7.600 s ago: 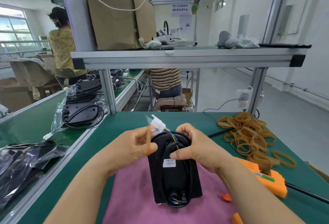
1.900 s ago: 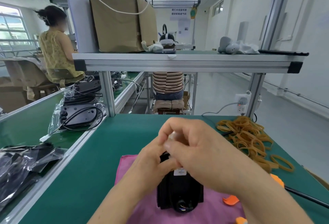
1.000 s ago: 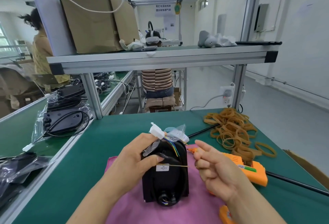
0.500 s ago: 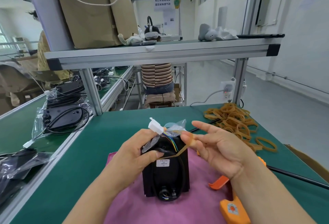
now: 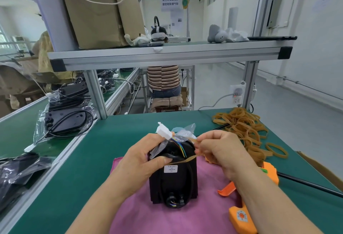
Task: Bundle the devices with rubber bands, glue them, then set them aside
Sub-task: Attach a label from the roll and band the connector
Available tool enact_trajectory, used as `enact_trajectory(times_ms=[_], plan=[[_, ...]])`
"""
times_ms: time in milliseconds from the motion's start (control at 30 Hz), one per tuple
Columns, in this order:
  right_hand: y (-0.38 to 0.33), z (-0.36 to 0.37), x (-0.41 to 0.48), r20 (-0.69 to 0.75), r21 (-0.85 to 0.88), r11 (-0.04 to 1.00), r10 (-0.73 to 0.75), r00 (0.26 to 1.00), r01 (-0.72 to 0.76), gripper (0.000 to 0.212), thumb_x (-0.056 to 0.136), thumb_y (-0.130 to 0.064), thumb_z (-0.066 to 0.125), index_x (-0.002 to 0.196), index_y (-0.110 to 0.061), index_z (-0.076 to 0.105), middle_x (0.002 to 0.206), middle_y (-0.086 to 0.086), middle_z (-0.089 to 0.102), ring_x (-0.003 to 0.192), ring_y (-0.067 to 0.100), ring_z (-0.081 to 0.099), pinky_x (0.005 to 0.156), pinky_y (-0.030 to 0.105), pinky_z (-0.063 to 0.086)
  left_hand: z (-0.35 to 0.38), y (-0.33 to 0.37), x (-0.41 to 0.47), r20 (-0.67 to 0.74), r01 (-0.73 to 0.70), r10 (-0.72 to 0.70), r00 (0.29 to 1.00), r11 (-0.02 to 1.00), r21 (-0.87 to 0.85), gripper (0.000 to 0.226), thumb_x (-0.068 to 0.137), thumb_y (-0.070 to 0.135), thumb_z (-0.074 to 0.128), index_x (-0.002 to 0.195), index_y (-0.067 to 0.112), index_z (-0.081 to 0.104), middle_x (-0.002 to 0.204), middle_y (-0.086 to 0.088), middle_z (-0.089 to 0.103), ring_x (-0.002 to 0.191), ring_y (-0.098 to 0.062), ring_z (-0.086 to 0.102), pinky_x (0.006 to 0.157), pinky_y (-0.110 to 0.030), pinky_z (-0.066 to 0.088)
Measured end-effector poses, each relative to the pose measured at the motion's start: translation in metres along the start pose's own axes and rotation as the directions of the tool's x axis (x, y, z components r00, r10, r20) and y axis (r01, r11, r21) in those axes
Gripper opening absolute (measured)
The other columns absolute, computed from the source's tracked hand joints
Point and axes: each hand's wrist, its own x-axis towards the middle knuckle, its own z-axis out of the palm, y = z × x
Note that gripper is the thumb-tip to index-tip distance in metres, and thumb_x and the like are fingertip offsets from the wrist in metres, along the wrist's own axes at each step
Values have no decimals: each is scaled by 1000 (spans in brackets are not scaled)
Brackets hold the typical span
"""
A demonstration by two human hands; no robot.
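Observation:
A black device [image 5: 173,179] with a white label stands on a pink cloth [image 5: 161,215], its coloured wires ending in a white connector [image 5: 164,132] inside a clear bag. My left hand [image 5: 144,157] grips the device's upper left, thumb pressing a tan rubber band [image 5: 187,158] against its face. My right hand [image 5: 220,149] pinches the band's other end beside the device's top right corner and holds it stretched.
A heap of loose rubber bands [image 5: 245,127] lies at the back right of the green bench. An orange glue gun [image 5: 250,194] lies right of the cloth. Bagged black devices [image 5: 65,120] sit on the left bench. A shelf [image 5: 167,53] spans overhead.
My right hand has drawn the band further right and closed its fingers into a pinch. The band now runs across the device's face under my left thumb.

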Motion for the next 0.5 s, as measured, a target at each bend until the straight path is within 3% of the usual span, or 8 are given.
enact_trajectory(times_ms=[67, 167, 233, 267, 333, 367, 433, 500], plan=[[4, -3, 4, -49, -273, 958, -106, 993, 89, 20, 71, 4, 72, 60, -13, 70, 54, -3, 65, 47, 8, 52, 52, 24, 44, 0, 0, 0, -4, 1, -1, 1000, 1000, -9, 51, 79, 25, 72, 123, 48, 61, 126, 13, 64, 123, -9, 57, 105, -30, 42], [13, -2, 3, -24, -389, 909, -169, 985, 146, 30, 75, 9, 64, 69, -20, 71, 67, -3, 65, 63, 14, 55, 64, 27, 46, 0, 1, -2, 9, -6, 6, 1000, 999, -40, 51, 80, 26, 72, 123, 50, 60, 128, 13, 64, 124, -9, 57, 105, -29, 42], [14, 5, -2, 23, -367, 898, -253, 967, 244, 38, 81, 9, 56, 86, -25, 71, 88, -4, 67, 80, 11, 60, 71, 18, 47, 0, 0, -2, 10, -3, 4, 1000, 999, -43, 51, 80, 25, 72, 123, 49, 61, 127, 13, 64, 124, -10, 57, 105, -29, 42], [13, 7, -5, 97, -276, 914, -282, 955, 298, 40, 83, 7, 53, 96, -26, 71, 99, -6, 69, 93, 9, 63, 79, 15, 48, 0, -1, -2, 11, 2, -1, 1000, 999, -54, 51, 80, 24, 72, 123, 47, 61, 127, 12, 64, 123, -10, 57, 104, -29, 42], [8, 11, -13, 354, -36, 942, -301, 885, 335, 43, 82, -4, 54, 116, -28, 66, 120, -10, 68, 117, 5, 59, 99, 19, 45, -2, 1, -1, 24, 20, -18, 1000, 997, -76, 51, 79, 19, 73, 125, 40, 63, 127, 10, 65, 122, -11, 59, 104, -30, 43], [7, 12, -16, 462, -6, 943, -292, 838, 332, 49, 80, -13, 57, 125, -31, 61, 127, -13, 64, 122, 2, 56, 102, 20, 44, -4, 2, 1, 34, 28, -26, 999, 996, -79, 51, 79, 17, 74, 126, 35, 64, 126, 8, 66, 121, -12, 60, 104, -32, 44], [10, 16, -17, 530, -159, 906, -258, 808, 393, 69, 75, -31, 72, 138, -38, 46, 131, -19, 60, 122, -5, 53, 102, 19, 43, -11, 4, 4, 57, 62, -57, 997, 994, -87, 47, 78, 12, 76, 122, 29, 68, 121, 4, 70, 116, -15, 64, 101, -32, 49], [14, 22, -14, 460, -264, 864, -278, 843, 429, 77, 72, -29, 81, 138, -40, 43, 125, -21, 62, 116, -7, 56, 100, 18, 43, -21, 5, 8, 93, 123, -110, 990, 980, -156, 46, 75, 8, 78, 117, 25, 71, 117, 0, 73, 112, -18, 67, 95, -27, 52]])
